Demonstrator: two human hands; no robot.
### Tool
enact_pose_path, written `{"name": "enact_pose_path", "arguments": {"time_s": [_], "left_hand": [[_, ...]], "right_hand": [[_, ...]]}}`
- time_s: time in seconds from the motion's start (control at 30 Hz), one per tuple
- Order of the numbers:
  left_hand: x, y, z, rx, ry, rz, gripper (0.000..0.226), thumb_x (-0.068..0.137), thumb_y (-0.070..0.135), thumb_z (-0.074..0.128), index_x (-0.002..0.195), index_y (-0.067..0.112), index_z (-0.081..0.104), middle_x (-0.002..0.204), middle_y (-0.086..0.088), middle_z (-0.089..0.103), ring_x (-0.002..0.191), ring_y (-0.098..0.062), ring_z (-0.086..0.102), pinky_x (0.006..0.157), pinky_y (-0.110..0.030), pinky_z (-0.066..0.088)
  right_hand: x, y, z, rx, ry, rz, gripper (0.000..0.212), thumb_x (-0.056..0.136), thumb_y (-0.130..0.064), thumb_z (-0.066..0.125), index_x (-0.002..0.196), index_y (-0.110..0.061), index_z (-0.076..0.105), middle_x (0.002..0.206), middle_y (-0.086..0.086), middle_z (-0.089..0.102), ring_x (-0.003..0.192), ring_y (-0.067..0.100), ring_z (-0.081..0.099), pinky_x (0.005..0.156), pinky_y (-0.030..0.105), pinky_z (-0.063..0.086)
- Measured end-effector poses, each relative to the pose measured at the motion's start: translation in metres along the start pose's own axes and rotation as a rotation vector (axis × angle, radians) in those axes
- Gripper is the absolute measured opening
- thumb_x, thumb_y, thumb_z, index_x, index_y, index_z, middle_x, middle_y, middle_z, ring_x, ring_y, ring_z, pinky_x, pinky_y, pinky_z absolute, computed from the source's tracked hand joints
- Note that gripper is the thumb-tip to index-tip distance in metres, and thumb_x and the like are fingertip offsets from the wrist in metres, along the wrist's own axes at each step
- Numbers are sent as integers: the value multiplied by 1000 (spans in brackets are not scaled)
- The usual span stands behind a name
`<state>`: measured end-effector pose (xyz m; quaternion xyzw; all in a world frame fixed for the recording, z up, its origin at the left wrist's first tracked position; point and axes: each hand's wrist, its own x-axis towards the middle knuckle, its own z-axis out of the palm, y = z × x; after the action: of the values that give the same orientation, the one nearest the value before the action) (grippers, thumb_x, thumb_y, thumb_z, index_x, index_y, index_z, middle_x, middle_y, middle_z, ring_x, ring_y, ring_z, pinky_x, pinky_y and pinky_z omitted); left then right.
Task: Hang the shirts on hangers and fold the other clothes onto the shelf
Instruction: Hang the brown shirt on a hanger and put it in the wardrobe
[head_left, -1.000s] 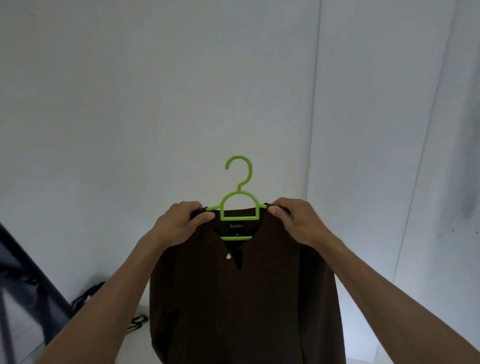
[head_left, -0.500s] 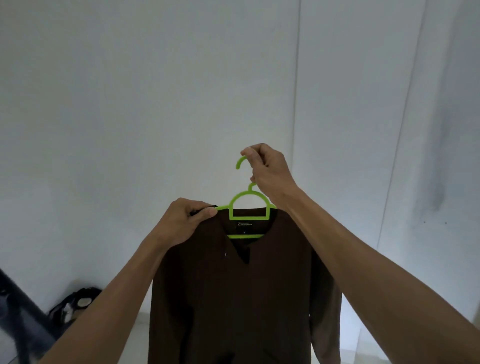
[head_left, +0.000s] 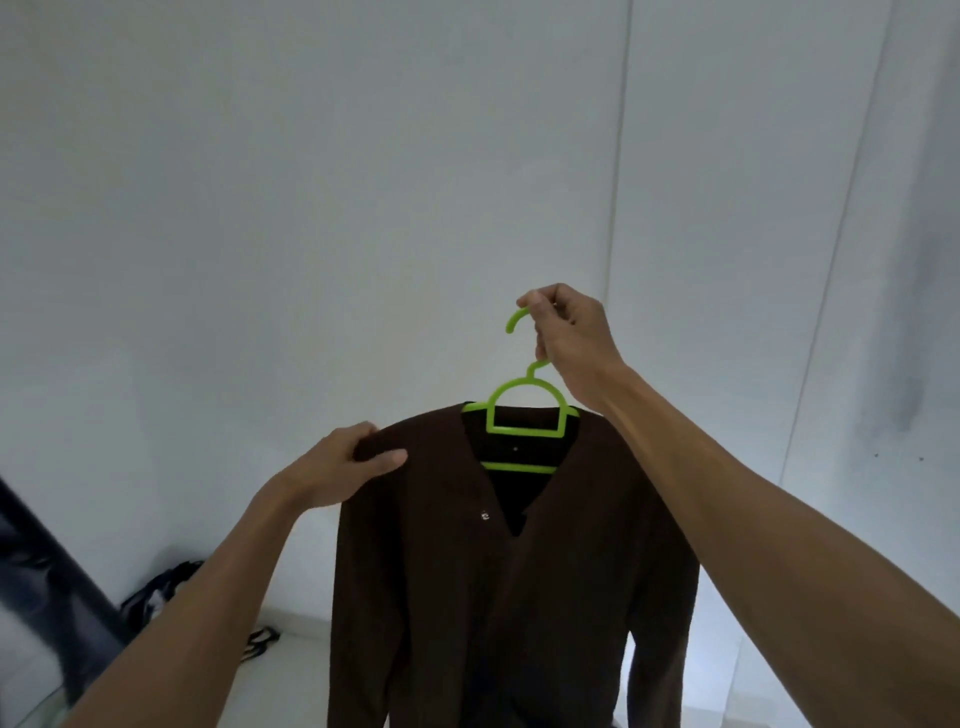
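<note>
A dark brown long-sleeved shirt (head_left: 509, 582) hangs on a bright green plastic hanger (head_left: 524, 415) held up in front of a white wall. My right hand (head_left: 569, 332) grips the hanger's hook, so only the hook's tip and base show. My left hand (head_left: 343, 465) pinches the shirt's left shoulder, thumb on the front of the cloth. The shirt's V-neck opens over the hanger's lower bar, and its hem runs out of the frame below.
White wall panels (head_left: 311, 208) fill the background, with vertical seams on the right. A dark slanted frame (head_left: 47, 577) stands at the lower left. A dark bag (head_left: 156, 597) and straps (head_left: 260, 642) lie on the pale floor by the wall.
My right hand left the shirt's right shoulder and took the hanger's hook. My left hand slid outward along the left shoulder. The hanger and shirt rose and shifted right.
</note>
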<state>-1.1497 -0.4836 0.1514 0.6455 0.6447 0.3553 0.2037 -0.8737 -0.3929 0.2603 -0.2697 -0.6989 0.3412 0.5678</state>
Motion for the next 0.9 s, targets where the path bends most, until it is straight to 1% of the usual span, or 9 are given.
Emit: {"name": "enact_pose_path", "arguments": {"time_s": [0.13,0.2,0.3,0.4,0.5,0.57,0.67,0.83,0.9], "left_hand": [[-4,-23,-1,-17,51,-63,25,83,38,77,91,15,72,83,1,74,80,-18,71,80,-40,58],[-4,-15,-6,-77,167,-25,26,78,26,83,79,6,67,69,-3,68,67,-18,66,65,-35,52],[-7,-4,-21,-125,175,21,28,68,12,90,75,1,65,65,-2,66,63,-13,63,63,-29,48],[-8,-9,-34,96,34,-86,45,51,21,98,81,8,67,74,-7,69,74,-25,66,71,-40,51],[-11,-13,-34,102,69,-98,75,40,52,94,103,28,63,90,0,62,81,-19,60,71,-32,49],[-9,-4,-23,69,153,55,59,61,65,81,109,35,63,107,10,60,95,-11,59,77,-25,46],[1,26,-5,142,177,250,21,94,48,59,105,33,69,107,17,66,100,-2,60,82,-20,44],[18,57,11,193,179,319,18,98,32,60,93,18,71,83,4,69,78,-10,63,69,-28,46],[17,52,6,156,218,305,16,96,31,63,88,21,72,75,5,69,71,-14,62,66,-30,46]], "right_hand": [[11,1,-5,-98,-18,-36,20,103,-27,54,96,-15,67,63,-3,48,57,20,44,57,35,44],[8,8,-3,-235,-65,-52,22,103,-31,54,98,-14,67,63,-4,49,48,9,41,52,29,42],[0,18,2,-300,-121,-34,22,103,-33,54,97,-15,66,61,-6,48,44,4,40,50,26,42],[3,15,7,-139,-72,0,21,103,-30,56,99,-12,67,62,-4,46,54,14,44,58,34,45],[5,9,12,-21,-54,14,22,104,-25,53,104,-7,67,63,1,45,63,24,43,62,39,45],[4,7,17,0,-61,7,21,105,-23,52,102,-9,67,63,2,45,65,25,42,62,39,44],[5,3,29,23,-97,13,20,105,-22,52,99,-11,67,64,3,43,65,26,40,62,39,42],[11,-12,25,83,-194,13,20,106,-21,49,106,-11,67,68,-2,53,61,14,48,65,32,47],[14,-13,7,-49,-297,47,24,107,-26,47,121,-17,64,90,0,67,76,12,59,72,27,50]]}}
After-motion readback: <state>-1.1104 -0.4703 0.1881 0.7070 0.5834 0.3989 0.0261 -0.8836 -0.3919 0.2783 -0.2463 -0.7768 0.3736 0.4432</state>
